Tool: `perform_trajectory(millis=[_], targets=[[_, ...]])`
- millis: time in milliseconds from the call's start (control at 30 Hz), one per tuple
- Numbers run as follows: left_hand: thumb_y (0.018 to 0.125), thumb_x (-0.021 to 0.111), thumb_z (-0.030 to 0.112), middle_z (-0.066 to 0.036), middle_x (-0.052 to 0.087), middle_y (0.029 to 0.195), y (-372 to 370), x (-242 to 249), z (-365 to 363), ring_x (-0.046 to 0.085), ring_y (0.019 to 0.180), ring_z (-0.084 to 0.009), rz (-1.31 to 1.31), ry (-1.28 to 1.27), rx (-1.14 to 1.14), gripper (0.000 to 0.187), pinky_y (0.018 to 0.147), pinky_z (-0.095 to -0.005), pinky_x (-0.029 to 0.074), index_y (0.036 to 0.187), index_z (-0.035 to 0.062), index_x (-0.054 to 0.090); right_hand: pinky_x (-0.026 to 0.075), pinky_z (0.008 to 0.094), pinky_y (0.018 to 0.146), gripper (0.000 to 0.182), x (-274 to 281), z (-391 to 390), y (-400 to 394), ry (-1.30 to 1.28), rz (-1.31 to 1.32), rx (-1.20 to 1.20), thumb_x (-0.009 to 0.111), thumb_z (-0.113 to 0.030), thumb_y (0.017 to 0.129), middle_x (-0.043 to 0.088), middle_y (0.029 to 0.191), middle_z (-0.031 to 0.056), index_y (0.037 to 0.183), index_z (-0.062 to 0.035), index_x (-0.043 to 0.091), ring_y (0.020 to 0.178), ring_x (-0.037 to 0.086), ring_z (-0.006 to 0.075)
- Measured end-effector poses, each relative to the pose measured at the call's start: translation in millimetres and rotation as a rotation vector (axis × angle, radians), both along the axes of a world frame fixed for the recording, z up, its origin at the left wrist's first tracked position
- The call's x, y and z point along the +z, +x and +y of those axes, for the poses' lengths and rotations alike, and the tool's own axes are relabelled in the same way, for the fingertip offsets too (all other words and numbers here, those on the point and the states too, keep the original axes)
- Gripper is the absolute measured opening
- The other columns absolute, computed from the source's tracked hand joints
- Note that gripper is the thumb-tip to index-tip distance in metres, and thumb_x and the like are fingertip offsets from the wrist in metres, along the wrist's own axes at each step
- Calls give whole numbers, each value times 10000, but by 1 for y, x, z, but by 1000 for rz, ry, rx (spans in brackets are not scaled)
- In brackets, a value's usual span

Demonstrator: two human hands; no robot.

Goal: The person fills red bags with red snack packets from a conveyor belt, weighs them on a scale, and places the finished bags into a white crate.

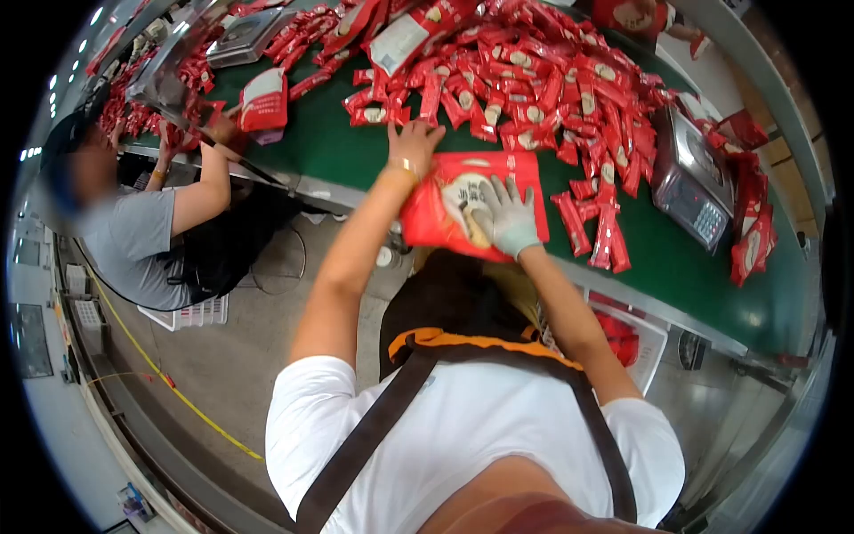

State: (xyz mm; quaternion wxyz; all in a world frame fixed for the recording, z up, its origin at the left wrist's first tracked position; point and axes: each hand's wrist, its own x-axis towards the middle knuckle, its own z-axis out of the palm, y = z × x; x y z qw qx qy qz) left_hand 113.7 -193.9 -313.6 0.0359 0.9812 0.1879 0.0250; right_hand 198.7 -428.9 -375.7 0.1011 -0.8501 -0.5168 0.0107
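Observation:
A large red pouch (442, 216) with a pale printed panel lies at the front edge of the green table, partly over its metal rim. My right hand (509, 219), in a pale grey glove, rests flat on the pouch's right half with fingers spread. At the pouch's upper left corner is my bare left hand (414, 145), a band on its wrist, its fingers apart and reaching toward the small packets. Just beyond both hands, a big heap of small red stick packets (534, 84) covers the table. Several loose packets (603, 233) lie right of the pouch.
A digital scale (696, 182) stands on the green table (325, 160) at right, beside more red pouches (754, 227). Another scale (249, 37) is at upper left. A co-worker (147, 209) works at left near a red pouch (264, 100). Under the table stands a white crate (654, 343).

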Motion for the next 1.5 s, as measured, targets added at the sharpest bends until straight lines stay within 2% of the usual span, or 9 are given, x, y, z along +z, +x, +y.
perform_trajectory(millis=[100,367,467,567,700,867,1167,1333,1500], targets=[[805,660,315,-91,383,1472,-34,-4,-49,281,1400,-327,-321,18,81,577,1070,-685,176,1349,196,509,97,658,1109,660,-1,2,1,-31,-11,-22,425,-551,902,310,1534,105,1438,-166,409,1416,249,365],[892,512,477,-89,308,1531,-60,-58,-64,268,1412,-327,4,29,-75,675,1077,-688,151,1482,208,326,139,630,1115,584,22,-4,10,-82,180,11,479,-444,894,347,1512,125,1415,-180,440,1419,257,351],[882,526,478,-87,301,1536,-63,-62,-68,281,1408,-327,10,37,-73,689,1078,-697,131,1483,206,325,380,398,1071,438,37,-35,43,491,513,-137,683,-269,819,577,1285,166,1198,-60,617,1256,493,321],[855,548,515,-81,300,1539,-56,-36,-67,291,1403,-335,161,5,-83,743,1071,-709,126,1485,199,315,317,457,1076,755,58,-103,79,704,-91,-475,805,-309,672,465,1350,212,1312,-46,503,1236,430,386],[795,666,439,-123,257,1551,-23,-12,-62,309,1391,-363,88,-178,-65,803,1053,-714,166,1477,186,326,220,582,1076,1101,42,-176,61,204,45,-604,847,-502,515,302,1466,253,1420,-82,381,1372,286,382],[753,741,370,-176,225,1551,80,-12,-55,309,1383,-384,-289,-256,-113,891,1070,-629,256,1478,106,296,491,442,762,785,9,-145,108,301,-268,-567,743,-308,683,611,1190,111,1393,-150,448,946,616,315],[540,856,512,-203,112,1576,174,-14,-105,146,1442,-408,-598,-467,-205,1289,1065,-700,144,1514,62,141,475,487,836,818,72,23,217,757,114,-660,722,-393,775,614,1057,261,1441,-93,354,983,585,429],[540,857,502,-199,140,1570,184,-18,-76,184,1425,-420,-428,-162,32,1254,1066,-684,170,1510,84,180,457,315,929,606,94,-24,238,836,766,-261,735,-211,812,617,1242,160,1350,-34,521,1079,602,189],[574,810,586,-216,223,1539,202,-40,-27,199,1420,-415,-478,-381,263,1252,1064,-671,183,1516,85,155,456,326,942,466,23,-149,230,1259,382,-1097,629,-225,903,590,1244,160,1258,65,546,1058,581,202]])
